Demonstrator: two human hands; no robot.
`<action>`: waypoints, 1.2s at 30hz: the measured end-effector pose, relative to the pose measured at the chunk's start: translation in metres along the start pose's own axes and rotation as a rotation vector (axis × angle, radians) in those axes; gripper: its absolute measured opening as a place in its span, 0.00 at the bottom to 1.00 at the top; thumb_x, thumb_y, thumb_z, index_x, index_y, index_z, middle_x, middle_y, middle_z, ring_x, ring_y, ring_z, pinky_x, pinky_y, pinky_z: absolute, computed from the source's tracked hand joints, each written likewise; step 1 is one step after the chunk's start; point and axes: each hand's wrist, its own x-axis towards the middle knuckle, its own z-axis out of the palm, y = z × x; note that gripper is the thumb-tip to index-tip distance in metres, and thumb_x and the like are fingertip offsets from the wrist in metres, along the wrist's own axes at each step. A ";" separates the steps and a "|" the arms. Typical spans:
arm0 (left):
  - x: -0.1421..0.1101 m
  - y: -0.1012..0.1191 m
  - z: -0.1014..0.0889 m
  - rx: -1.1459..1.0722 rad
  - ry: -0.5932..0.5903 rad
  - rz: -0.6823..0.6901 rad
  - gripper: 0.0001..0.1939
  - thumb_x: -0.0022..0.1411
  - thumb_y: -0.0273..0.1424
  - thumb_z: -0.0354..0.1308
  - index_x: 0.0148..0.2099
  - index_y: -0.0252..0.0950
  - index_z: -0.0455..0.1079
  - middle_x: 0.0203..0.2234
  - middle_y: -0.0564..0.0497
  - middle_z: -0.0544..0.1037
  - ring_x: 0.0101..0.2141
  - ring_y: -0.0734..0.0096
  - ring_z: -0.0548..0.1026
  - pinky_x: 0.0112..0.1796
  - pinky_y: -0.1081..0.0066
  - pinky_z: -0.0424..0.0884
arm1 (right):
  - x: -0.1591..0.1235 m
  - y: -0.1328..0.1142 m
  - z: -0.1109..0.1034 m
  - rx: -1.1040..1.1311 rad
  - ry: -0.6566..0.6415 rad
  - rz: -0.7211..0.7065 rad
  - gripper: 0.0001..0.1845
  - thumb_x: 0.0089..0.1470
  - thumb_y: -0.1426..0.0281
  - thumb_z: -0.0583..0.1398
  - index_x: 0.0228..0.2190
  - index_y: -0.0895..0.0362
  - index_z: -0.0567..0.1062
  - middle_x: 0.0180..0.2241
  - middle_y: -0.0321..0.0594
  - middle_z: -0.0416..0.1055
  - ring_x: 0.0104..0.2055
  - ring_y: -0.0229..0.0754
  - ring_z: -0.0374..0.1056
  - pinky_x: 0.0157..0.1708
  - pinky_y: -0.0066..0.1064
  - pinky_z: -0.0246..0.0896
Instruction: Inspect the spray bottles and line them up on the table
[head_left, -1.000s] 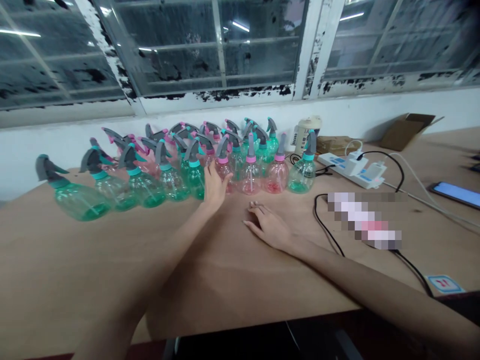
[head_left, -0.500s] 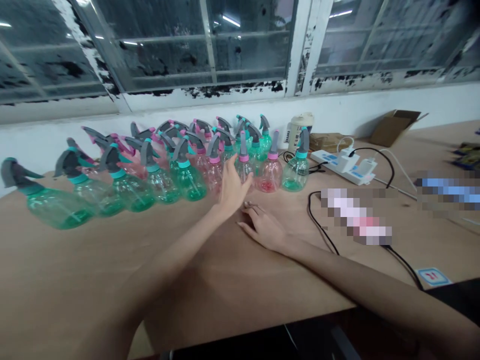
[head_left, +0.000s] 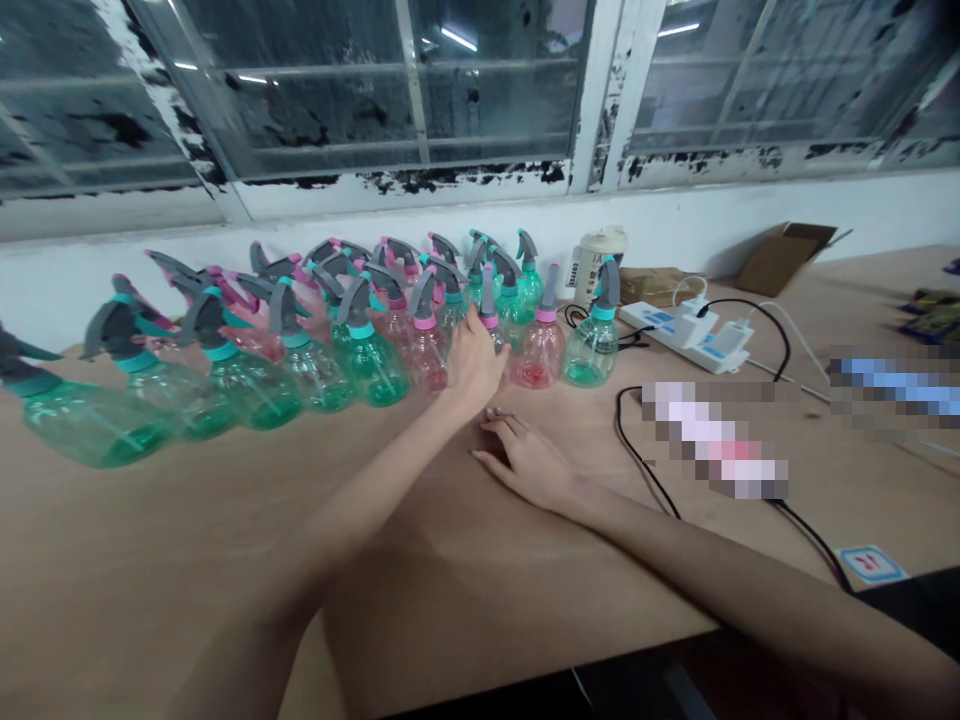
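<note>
My left hand [head_left: 477, 362] is at a spray bottle [head_left: 489, 302] with a pink collar and grey trigger head. Its fingers and thumb curl around the bottle's body, most of which is hidden behind the hand. My right hand [head_left: 529, 458] lies on the table with its fingers loosely stretched, holding nothing. Just right of the left hand stands a pink spray bottle [head_left: 538, 352], and beyond it a green spray bottle [head_left: 592, 352] with a teal collar. On the left hand's other side is another pink spray bottle [head_left: 428, 352].
Several more green and pink spray bottles [head_left: 259, 390] stand in rows to the left, up to the wall. A paper coffee cup [head_left: 600, 262], a white power strip [head_left: 686, 335] with plugs and a cardboard box [head_left: 787, 258] are at the back right. A black cable [head_left: 646, 460] crosses the table.
My left hand has gone from spread fingers to curling around the pink-collared spray bottle, moving slightly right. My right hand stays on the table. The view has shifted a little.
</note>
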 end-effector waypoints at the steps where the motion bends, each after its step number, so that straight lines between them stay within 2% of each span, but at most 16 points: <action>1: -0.002 0.000 -0.003 0.008 -0.007 -0.001 0.36 0.56 0.26 0.63 0.61 0.19 0.50 0.48 0.24 0.70 0.53 0.38 0.68 0.50 0.49 0.66 | 0.000 0.001 -0.001 0.045 0.014 0.038 0.20 0.59 0.61 0.55 0.48 0.60 0.70 0.50 0.53 0.71 0.53 0.53 0.67 0.52 0.47 0.62; 5: -0.018 -0.002 -0.021 0.041 -0.017 0.009 0.33 0.56 0.28 0.63 0.59 0.20 0.52 0.48 0.25 0.70 0.52 0.37 0.68 0.48 0.48 0.67 | -0.001 0.012 -0.007 0.270 0.178 0.218 0.11 0.55 0.68 0.57 0.40 0.56 0.73 0.39 0.46 0.77 0.41 0.51 0.74 0.44 0.46 0.67; 9: -0.043 -0.003 -0.042 0.058 -0.037 0.025 0.30 0.57 0.28 0.63 0.56 0.22 0.54 0.47 0.27 0.71 0.51 0.40 0.69 0.47 0.50 0.69 | 0.003 0.030 -0.007 0.428 0.354 0.259 0.11 0.53 0.68 0.56 0.39 0.57 0.68 0.40 0.47 0.76 0.42 0.46 0.74 0.44 0.40 0.69; 12: -0.065 -0.005 -0.060 0.074 -0.057 0.042 0.29 0.57 0.29 0.62 0.56 0.24 0.55 0.47 0.30 0.71 0.51 0.43 0.70 0.47 0.51 0.69 | 0.007 0.039 -0.004 0.485 0.418 0.277 0.13 0.53 0.64 0.56 0.40 0.57 0.66 0.41 0.50 0.75 0.42 0.46 0.73 0.44 0.41 0.69; 15: -0.091 -0.008 -0.083 0.078 -0.081 0.037 0.27 0.57 0.33 0.63 0.54 0.29 0.57 0.46 0.36 0.73 0.49 0.47 0.72 0.46 0.52 0.70 | 0.008 0.040 -0.002 0.518 0.396 0.269 0.12 0.52 0.63 0.58 0.38 0.56 0.67 0.40 0.48 0.75 0.42 0.47 0.73 0.45 0.44 0.68; 19: -0.124 -0.010 -0.117 0.045 -0.121 0.018 0.29 0.56 0.36 0.65 0.55 0.33 0.58 0.47 0.40 0.73 0.50 0.50 0.72 0.47 0.54 0.69 | 0.004 0.036 -0.002 0.553 0.320 0.229 0.09 0.52 0.64 0.59 0.36 0.54 0.70 0.40 0.45 0.76 0.44 0.47 0.73 0.48 0.45 0.67; 22: -0.145 -0.012 -0.141 0.030 -0.172 0.021 0.27 0.56 0.36 0.65 0.54 0.36 0.59 0.48 0.42 0.73 0.51 0.51 0.70 0.51 0.51 0.65 | 0.002 0.034 -0.003 0.559 0.293 0.215 0.10 0.52 0.64 0.59 0.37 0.53 0.71 0.41 0.44 0.76 0.45 0.47 0.73 0.49 0.46 0.67; 25: -0.156 -0.017 -0.156 -0.020 -0.225 0.000 0.34 0.54 0.41 0.65 0.58 0.37 0.57 0.51 0.41 0.71 0.53 0.49 0.68 0.53 0.46 0.61 | 0.002 0.035 -0.003 0.530 0.277 0.223 0.10 0.52 0.64 0.60 0.37 0.53 0.71 0.42 0.44 0.76 0.45 0.48 0.73 0.49 0.48 0.67; 29: -0.152 -0.026 -0.164 -0.220 -0.299 -0.101 0.44 0.51 0.46 0.66 0.64 0.41 0.49 0.57 0.42 0.65 0.57 0.49 0.64 0.54 0.47 0.62 | 0.002 0.035 -0.002 0.520 0.267 0.224 0.11 0.53 0.64 0.60 0.38 0.53 0.71 0.42 0.44 0.76 0.45 0.48 0.73 0.49 0.48 0.67; 32: -0.139 -0.029 -0.159 -0.419 -0.310 -0.086 0.47 0.50 0.43 0.67 0.65 0.43 0.47 0.62 0.42 0.60 0.58 0.51 0.62 0.54 0.50 0.62 | 0.002 0.034 -0.002 0.531 0.264 0.218 0.11 0.53 0.64 0.60 0.38 0.54 0.71 0.41 0.45 0.76 0.44 0.48 0.73 0.49 0.48 0.68; 34: -0.130 -0.029 -0.152 -0.512 -0.297 -0.049 0.45 0.49 0.39 0.68 0.65 0.43 0.49 0.60 0.42 0.63 0.56 0.51 0.66 0.52 0.52 0.65 | 0.001 0.033 -0.003 0.534 0.261 0.217 0.10 0.53 0.64 0.60 0.38 0.54 0.71 0.41 0.45 0.76 0.44 0.48 0.73 0.49 0.47 0.68; 36: -0.124 -0.027 -0.142 -0.552 -0.259 -0.031 0.36 0.51 0.35 0.66 0.60 0.42 0.56 0.53 0.44 0.70 0.49 0.53 0.71 0.48 0.53 0.68 | 0.001 0.032 -0.003 0.533 0.256 0.218 0.10 0.54 0.65 0.59 0.38 0.54 0.70 0.41 0.45 0.76 0.44 0.47 0.73 0.49 0.47 0.68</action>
